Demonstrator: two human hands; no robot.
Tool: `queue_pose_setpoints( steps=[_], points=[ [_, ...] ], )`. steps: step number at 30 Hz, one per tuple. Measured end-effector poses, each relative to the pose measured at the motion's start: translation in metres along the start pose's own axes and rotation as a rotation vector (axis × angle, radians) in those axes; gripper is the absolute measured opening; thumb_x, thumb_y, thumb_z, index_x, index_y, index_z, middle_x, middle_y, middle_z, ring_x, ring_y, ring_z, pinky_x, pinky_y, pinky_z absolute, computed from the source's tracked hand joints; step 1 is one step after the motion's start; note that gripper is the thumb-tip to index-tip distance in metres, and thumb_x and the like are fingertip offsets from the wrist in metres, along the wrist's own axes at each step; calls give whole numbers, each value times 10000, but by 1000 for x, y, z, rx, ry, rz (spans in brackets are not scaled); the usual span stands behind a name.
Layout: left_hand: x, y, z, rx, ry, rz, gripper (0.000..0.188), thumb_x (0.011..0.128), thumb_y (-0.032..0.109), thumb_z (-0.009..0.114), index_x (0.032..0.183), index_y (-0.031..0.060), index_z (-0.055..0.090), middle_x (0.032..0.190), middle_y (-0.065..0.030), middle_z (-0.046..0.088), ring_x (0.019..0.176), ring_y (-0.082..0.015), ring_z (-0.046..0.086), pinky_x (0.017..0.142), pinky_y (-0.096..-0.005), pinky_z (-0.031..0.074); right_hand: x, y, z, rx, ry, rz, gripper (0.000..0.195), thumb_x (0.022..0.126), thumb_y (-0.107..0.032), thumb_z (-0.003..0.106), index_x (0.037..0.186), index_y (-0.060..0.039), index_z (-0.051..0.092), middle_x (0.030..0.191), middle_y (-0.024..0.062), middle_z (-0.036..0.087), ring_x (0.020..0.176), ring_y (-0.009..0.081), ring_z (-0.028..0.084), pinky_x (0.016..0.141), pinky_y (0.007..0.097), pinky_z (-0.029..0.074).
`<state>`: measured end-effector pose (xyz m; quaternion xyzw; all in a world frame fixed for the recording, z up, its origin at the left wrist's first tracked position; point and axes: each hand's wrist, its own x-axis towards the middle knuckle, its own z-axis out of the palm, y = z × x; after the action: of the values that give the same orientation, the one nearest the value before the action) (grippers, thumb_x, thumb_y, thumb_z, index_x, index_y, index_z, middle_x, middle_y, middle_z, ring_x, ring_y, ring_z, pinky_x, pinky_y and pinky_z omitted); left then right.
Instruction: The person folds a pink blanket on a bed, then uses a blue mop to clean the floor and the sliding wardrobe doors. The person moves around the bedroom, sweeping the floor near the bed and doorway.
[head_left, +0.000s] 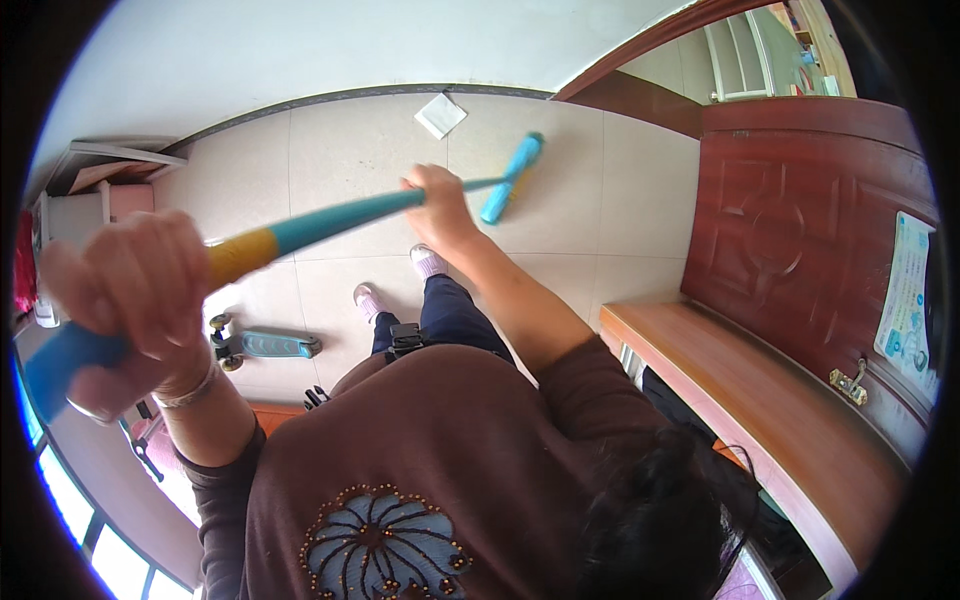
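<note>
A long-handled mop (345, 217) runs slantwise across the view, its teal handle marked by a yellow band and a blue end. My left hand (135, 292), somewhat blurred, is wrapped around the upper handle near the blue end. Farther down the shaft, my right hand (442, 206) grips the handle. Beyond it, the bright blue mop head (513, 178) rests on the pale tiled floor (360, 157), with a bit of yellow at its side. A white square sheet (441, 115) lies flat by the wall, just beyond the mop head.
My feet (427, 262) stand on the tiles behind the mop head. A child's scooter (270, 344) with a teal deck is at the left. To the right are a brown wooden door (772, 217) and a wood-topped cabinet (720, 375). A dark skirting (360, 94) edges the wall.
</note>
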<state>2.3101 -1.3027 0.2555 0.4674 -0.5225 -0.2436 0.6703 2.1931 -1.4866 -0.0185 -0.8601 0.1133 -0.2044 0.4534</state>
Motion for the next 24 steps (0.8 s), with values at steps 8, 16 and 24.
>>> queue_pose_setpoints(
  steps=[8,16,24],
  points=[
    [-66,-75,45,-89,329,-281,112,877,36,504,777,84,513,697,-70,576,724,-209,598,813,-417,496,-81,78,4,-318,-98,267,174,737,-87,652,635,-30,523,680,191,563,706,399,564,643,500,447],
    [-51,4,14,93,135,-40,247,906,225,623,723,133,484,631,-14,555,600,-132,551,621,-313,482,-9,-5,82,35,-47,19,185,770,-75,633,652,-37,496,685,171,553,716,382,567,633,450,451],
    [-61,-11,43,3,85,-2,172,834,144,672,750,109,526,655,-35,570,611,-200,565,703,-409,483,-15,18,-7,-69,-121,46,253,761,-140,731,696,-51,504,718,149,553,730,358,546,671,449,456]
  ],
)
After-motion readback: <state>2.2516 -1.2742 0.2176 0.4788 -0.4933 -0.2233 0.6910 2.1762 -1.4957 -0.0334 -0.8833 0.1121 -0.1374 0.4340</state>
